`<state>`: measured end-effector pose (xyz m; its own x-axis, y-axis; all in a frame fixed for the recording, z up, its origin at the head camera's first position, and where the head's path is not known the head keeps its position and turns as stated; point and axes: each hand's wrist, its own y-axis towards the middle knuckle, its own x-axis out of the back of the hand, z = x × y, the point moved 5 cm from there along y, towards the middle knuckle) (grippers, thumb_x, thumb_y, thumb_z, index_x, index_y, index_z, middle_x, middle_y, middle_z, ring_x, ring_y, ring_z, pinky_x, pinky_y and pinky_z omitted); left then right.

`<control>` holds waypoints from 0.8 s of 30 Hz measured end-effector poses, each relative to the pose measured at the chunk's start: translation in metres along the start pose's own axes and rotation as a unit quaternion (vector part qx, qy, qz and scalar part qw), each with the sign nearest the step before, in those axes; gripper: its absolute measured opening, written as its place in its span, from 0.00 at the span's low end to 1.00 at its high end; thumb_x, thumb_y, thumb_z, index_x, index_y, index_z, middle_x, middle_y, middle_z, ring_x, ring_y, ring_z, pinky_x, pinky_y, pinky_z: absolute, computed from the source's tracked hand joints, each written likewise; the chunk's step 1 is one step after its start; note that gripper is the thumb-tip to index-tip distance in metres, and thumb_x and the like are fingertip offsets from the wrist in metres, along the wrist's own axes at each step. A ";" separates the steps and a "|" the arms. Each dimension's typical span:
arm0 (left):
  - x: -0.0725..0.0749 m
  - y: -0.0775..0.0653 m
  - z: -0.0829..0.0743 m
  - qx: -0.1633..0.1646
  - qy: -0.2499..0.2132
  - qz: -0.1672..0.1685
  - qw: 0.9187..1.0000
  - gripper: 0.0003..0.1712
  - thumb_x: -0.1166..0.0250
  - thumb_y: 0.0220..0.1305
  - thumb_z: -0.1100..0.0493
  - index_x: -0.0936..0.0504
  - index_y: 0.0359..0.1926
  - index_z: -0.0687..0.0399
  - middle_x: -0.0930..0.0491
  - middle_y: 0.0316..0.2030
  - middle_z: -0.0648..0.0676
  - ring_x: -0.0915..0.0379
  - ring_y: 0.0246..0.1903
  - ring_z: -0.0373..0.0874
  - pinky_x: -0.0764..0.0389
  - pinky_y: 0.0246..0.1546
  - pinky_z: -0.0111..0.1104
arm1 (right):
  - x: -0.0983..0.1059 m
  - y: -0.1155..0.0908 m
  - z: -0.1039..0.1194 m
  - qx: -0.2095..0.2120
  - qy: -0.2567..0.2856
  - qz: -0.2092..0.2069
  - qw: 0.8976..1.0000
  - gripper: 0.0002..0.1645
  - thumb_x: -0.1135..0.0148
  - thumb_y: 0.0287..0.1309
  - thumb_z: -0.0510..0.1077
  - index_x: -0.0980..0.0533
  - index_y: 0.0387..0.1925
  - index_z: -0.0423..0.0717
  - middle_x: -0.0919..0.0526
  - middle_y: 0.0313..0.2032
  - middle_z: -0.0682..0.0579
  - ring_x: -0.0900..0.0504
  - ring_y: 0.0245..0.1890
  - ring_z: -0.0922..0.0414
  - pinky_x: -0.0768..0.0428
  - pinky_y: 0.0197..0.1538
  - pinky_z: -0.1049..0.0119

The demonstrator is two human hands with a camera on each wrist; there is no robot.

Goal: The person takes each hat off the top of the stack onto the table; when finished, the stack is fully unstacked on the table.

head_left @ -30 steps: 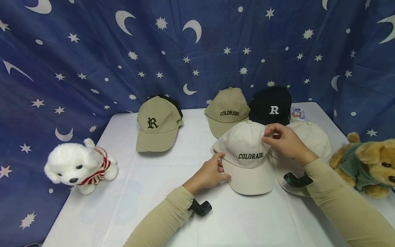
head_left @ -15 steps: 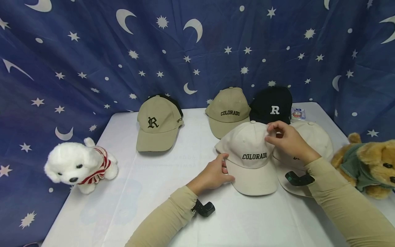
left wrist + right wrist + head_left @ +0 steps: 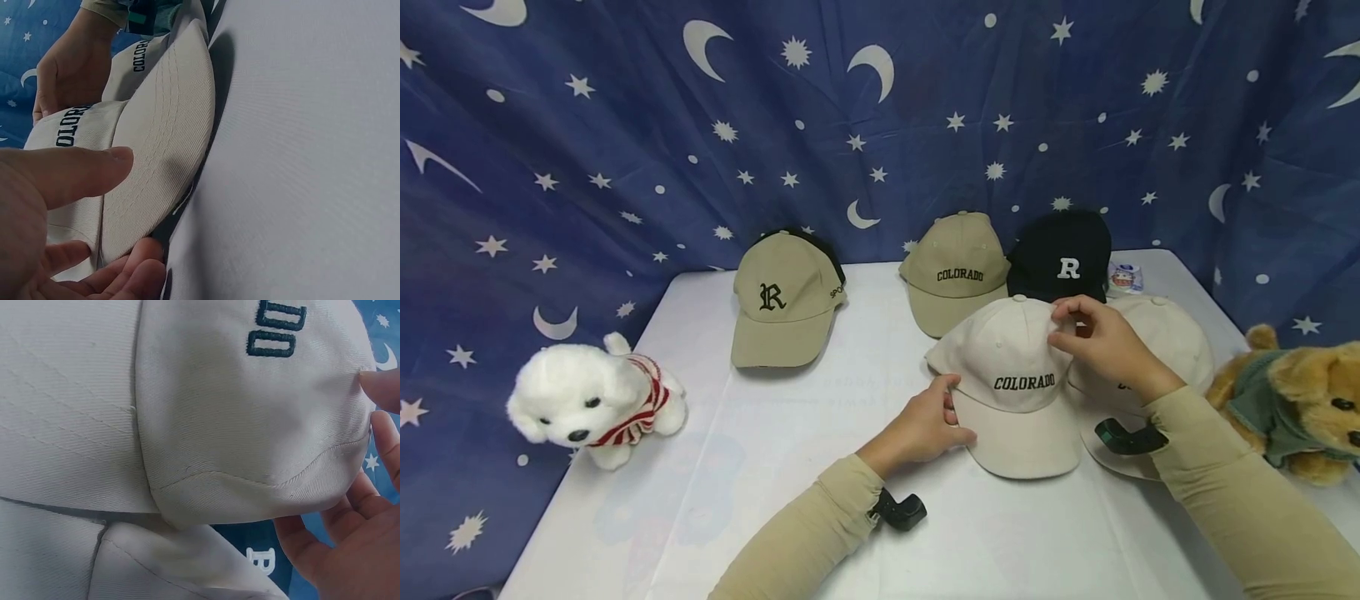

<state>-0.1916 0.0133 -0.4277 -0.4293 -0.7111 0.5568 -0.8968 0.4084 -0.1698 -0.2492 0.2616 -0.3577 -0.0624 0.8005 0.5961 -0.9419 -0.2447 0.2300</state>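
Observation:
A cream baseball cap (image 3: pixel 1026 437) lettered COLORADO is between my two hands, its brim toward me. My left hand (image 3: pixel 917 427) holds the brim's left side; the left wrist view has the thumb (image 3: pixel 87 174) over the brim and fingertips (image 3: pixel 147 275) under its edge. High on the right of the crown, my right hand (image 3: pixel 1101 337) pinches the cloth, its thumb (image 3: pixel 382 390) on the outside in the right wrist view and other fingers lower behind it. A second cream cap (image 3: pixel 1172 333) lies just right, partly covered by the first cap and my right arm.
Behind stand a khaki COLORADO cap (image 3: pixel 957 258) and a black cap (image 3: pixel 1056 250) with a white R. A khaki-and-black cap (image 3: pixel 782 317) sits at the back left. A white plush dog (image 3: pixel 576 396) and a brown plush dog (image 3: pixel 1292 408) flank the white-covered table (image 3: pixel 775 467).
Both hands have shifted slightly to the right together with the cream cap, which overlaps the second cream cap a little more. The other caps and plush dogs stay where they were.

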 end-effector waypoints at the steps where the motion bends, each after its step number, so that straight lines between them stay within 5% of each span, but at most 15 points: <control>1: 0.001 -0.001 0.000 -0.001 -0.002 -0.001 1.000 0.48 0.24 0.54 0.59 0.38 0.72 0.59 0.27 0.38 0.47 0.30 0.33 0.35 0.27 0.41 0.30 | 0.000 0.000 0.000 0.000 0.001 -0.001 1.000 0.15 0.34 0.61 0.32 0.28 0.47 0.31 0.26 0.55 0.36 0.29 0.46 0.60 0.31 0.45 0.80; 13: 0.014 0.001 0.010 0.021 -0.085 -0.037 0.995 0.61 0.26 0.56 0.61 0.59 0.79 0.57 0.24 0.33 0.48 0.25 0.29 0.36 0.25 0.30 0.29 | -0.002 -0.003 0.009 0.025 0.046 -0.019 0.998 0.13 0.34 0.58 0.28 0.28 0.43 0.30 0.26 0.54 0.37 0.28 0.45 0.64 0.29 0.43 0.81; 24: 0.016 0.005 0.014 0.033 -0.094 -0.023 0.995 0.50 0.26 0.57 0.60 0.44 0.75 0.59 0.25 0.31 0.49 0.31 0.26 0.37 0.30 0.27 0.29 | -0.003 -0.004 0.011 0.014 0.049 -0.014 0.999 0.14 0.34 0.59 0.30 0.28 0.44 0.30 0.26 0.57 0.35 0.27 0.48 0.64 0.29 0.47 0.81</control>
<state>-0.2050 -0.0043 -0.4311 -0.3940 -0.8253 0.4046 -0.9186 0.3389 -0.2031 -0.2420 0.2537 -0.3520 -0.0698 0.8560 0.5122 -0.9340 -0.2365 0.2680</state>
